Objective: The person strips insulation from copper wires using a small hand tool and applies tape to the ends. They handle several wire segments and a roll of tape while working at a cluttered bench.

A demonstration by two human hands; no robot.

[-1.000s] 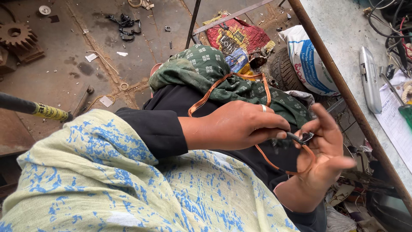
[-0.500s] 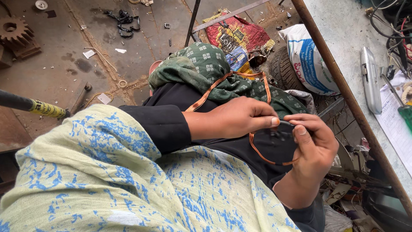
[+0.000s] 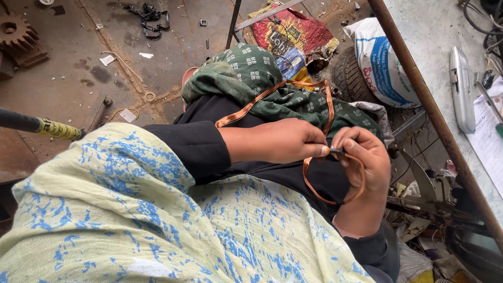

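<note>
A loop of flat copper wire (image 3: 327, 105) lies across my lap, over a green patterned cloth (image 3: 246, 78). My left hand (image 3: 277, 140) reaches in from the left in a black sleeve, and its fingertips pinch the wire together with a small dark piece (image 3: 338, 152). My right hand (image 3: 364, 167) comes up from below with its fingers curled over the same spot, and the lower bend of the loop (image 3: 335, 199) runs under its palm. The two hands touch at the fingertips.
A yellow and blue scarf (image 3: 131, 220) covers my shoulder at the lower left. A workbench (image 3: 435, 47) with a rusty edge bar runs down the right. On the dirty floor lie a tyre (image 3: 351, 73), printed sacks (image 3: 382, 57), a gear (image 3: 15, 34) and scrap.
My right hand, spread open a second ago, has curled its fingers shut over the copper loop. My left hand has stayed on the wire at the same spot.
</note>
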